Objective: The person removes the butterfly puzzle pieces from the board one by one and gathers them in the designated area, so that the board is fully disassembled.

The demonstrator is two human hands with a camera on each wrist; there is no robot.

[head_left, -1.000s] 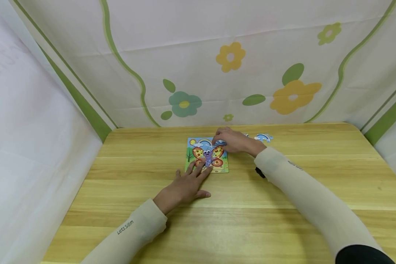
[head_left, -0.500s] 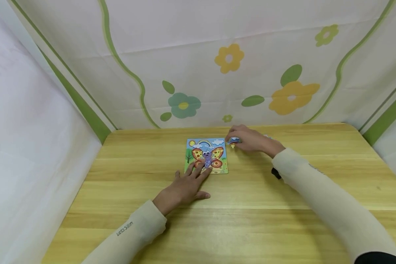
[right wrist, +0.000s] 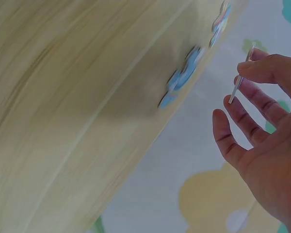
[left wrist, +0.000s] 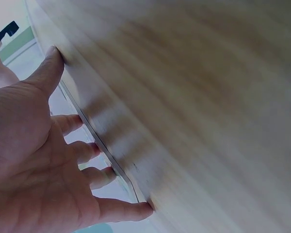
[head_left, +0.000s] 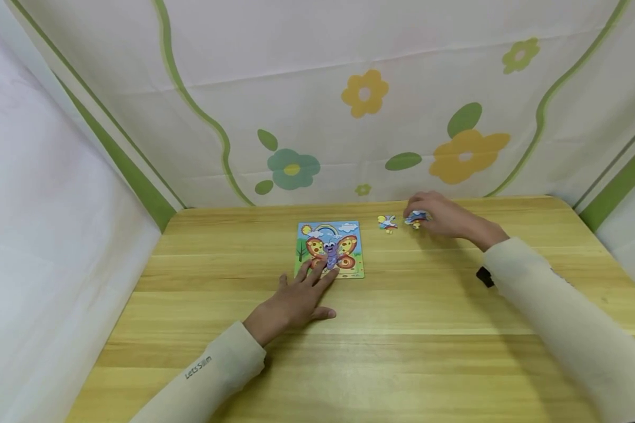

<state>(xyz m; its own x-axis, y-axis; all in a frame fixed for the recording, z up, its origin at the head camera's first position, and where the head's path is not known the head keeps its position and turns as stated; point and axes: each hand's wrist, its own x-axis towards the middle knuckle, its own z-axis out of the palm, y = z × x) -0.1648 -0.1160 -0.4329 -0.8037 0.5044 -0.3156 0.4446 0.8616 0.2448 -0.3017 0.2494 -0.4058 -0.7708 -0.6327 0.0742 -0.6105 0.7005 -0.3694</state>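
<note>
Butterfly board (head_left: 330,245): found under spread left hand (head_left: 294,302), with piece (right wrist: 236,89) pinched in right hand (head_left: 444,217), loose pieces (head_left: 387,222) apparently unplaced, fitting unconfirmed.

Tabletop (head_left: 360,364): yellowish wood, banded grain
Butterfly puzzle (head_left: 330,248): flat, at 12 o'clock
Loose pieces (head_left: 387,222): two, toward 1 o'clock

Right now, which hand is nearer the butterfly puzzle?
Left: the left hand touches the butterfly puzzle at its near side; the right hand is apart, off to its right, pinching a piece.
</note>
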